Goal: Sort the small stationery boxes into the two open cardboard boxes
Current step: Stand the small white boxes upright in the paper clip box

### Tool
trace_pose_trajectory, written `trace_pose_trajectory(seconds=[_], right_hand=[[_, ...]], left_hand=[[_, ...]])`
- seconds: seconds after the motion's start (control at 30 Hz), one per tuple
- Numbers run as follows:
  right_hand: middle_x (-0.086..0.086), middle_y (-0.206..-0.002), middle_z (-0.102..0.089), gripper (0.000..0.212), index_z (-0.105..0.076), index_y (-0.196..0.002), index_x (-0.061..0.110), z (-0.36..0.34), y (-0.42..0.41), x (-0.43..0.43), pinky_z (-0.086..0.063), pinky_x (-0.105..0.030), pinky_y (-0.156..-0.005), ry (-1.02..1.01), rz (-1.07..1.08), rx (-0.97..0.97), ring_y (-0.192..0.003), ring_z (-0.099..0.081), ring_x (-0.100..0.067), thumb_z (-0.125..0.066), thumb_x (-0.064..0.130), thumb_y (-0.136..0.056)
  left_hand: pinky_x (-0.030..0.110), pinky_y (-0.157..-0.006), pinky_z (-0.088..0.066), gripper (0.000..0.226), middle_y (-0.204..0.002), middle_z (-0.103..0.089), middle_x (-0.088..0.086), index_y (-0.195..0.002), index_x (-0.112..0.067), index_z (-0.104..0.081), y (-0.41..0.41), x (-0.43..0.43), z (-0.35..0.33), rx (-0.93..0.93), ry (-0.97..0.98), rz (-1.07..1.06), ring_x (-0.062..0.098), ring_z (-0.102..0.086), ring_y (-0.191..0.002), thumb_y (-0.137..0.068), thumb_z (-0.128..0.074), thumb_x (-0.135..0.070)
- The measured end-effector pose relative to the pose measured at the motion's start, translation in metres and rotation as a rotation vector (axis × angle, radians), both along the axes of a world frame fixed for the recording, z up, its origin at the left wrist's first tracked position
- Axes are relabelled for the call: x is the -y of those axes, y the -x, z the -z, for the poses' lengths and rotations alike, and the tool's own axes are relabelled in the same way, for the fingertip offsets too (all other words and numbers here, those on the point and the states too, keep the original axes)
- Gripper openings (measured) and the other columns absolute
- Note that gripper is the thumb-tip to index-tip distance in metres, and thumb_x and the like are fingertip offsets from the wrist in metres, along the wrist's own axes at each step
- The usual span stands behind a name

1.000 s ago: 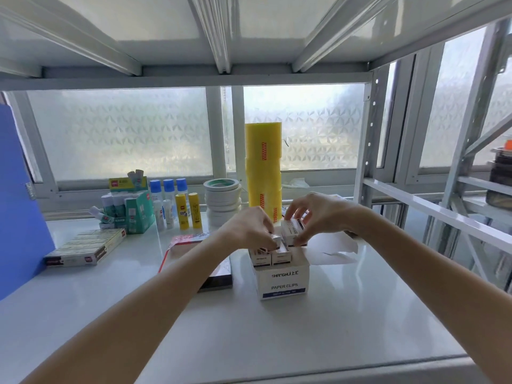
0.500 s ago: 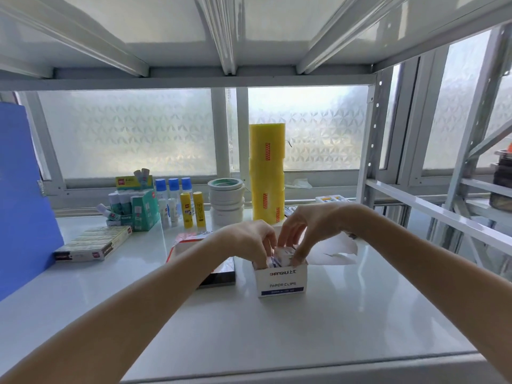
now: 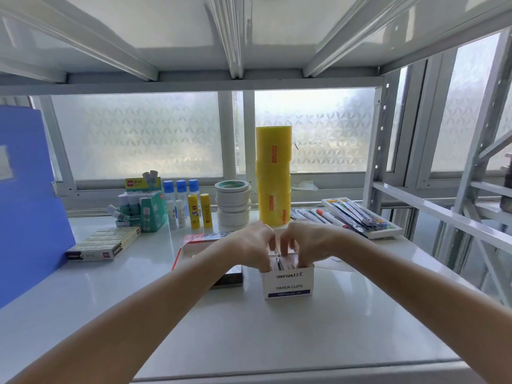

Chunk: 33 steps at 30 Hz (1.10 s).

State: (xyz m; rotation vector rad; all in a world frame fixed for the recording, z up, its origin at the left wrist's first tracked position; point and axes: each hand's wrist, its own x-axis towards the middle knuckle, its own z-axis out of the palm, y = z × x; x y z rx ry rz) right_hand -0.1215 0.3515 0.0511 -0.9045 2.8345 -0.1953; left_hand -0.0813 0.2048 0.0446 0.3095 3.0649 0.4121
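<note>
Left hand (image 3: 250, 245): over the top of the open paper clips box (image 3: 288, 284), fingers curled down into it, grip closed on the small boxes (image 3: 282, 261) packed inside.
Right hand (image 3: 310, 242): right beside the left, fingertips nearly meeting it, grip pinched onto the same cluster of small boxes at the carton's right side.
Paper clips box: white carton, "PAPER CLIPS" printed on its front, upright on the white tabletop (image 3: 249, 342), centre of the view.
Small boxes: sitting in the carton, tops poking just above its rim, mostly hidden under both hands; how many, I cannot tell.
Red-edged box (image 3: 194, 242): just left of the carton, partly behind the left forearm.
Flat staples pack (image 3: 105, 243): lying further left, near the blue folder (image 3: 30, 195) standing at the edge.
Glue sticks (image 3: 199, 210): yellow pair upright at the back, blue-capped bottles (image 3: 181, 189) behind them, a green display box (image 3: 144, 209) to their left.
Tape: white rolls (image 3: 232, 203) stacked by a tall yellow tape stack (image 3: 273, 176), straight behind the hands.
Pen packs (image 3: 357, 214): fanned out at the back right.
</note>
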Motion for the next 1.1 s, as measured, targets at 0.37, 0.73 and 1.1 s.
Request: trace_pose_trajectory(seconds=[0.37,0.73,1.1], right_hand=[[-0.007,-0.115,-0.051,0.045,-0.067,-0.113,0.029,0.022,0.006,-0.011,-0.043,-0.041,-0.096,0.015,0.066,-0.143,-0.111,-0.04,-0.025,-0.077,0.035,-0.069],[-0.009,-0.116,-0.055,0.054,-0.065,-0.123,0.025,0.019,0.007,-0.009,-0.043,-0.035,-0.097,0.099,0.074,-0.113,-0.116,-0.035,-0.02,-0.08,0.029,-0.071],[-0.013,-0.12,-0.058,0.053,-0.07,-0.117,0.02,0.026,0.026,0.003,-0.046,-0.04,-0.102,0.2,0.128,-0.058,-0.118,-0.041,-0.028,-0.084,0.025,-0.065]], left_hand=[[0.041,-0.09,-0.055,0.031,-0.118,-0.066,0.016,-0.109,0.002,-0.069,0.005,0.005,0.009,0.06,0.025,-0.005,0.03,-0.063,-0.109,-0.08,-0.064,-0.007],[0.033,-0.073,-0.045,0.013,-0.093,-0.055,0.006,-0.085,-0.012,-0.064,0.03,0.016,0.017,0.108,0.023,0.035,0.021,-0.052,-0.086,-0.073,-0.067,-0.008],[0.029,-0.078,-0.041,0.024,-0.095,-0.05,0.005,-0.087,-0.017,-0.054,0.045,0.027,0.016,0.126,-0.041,0.012,0.019,-0.046,-0.088,-0.073,-0.067,-0.003]])
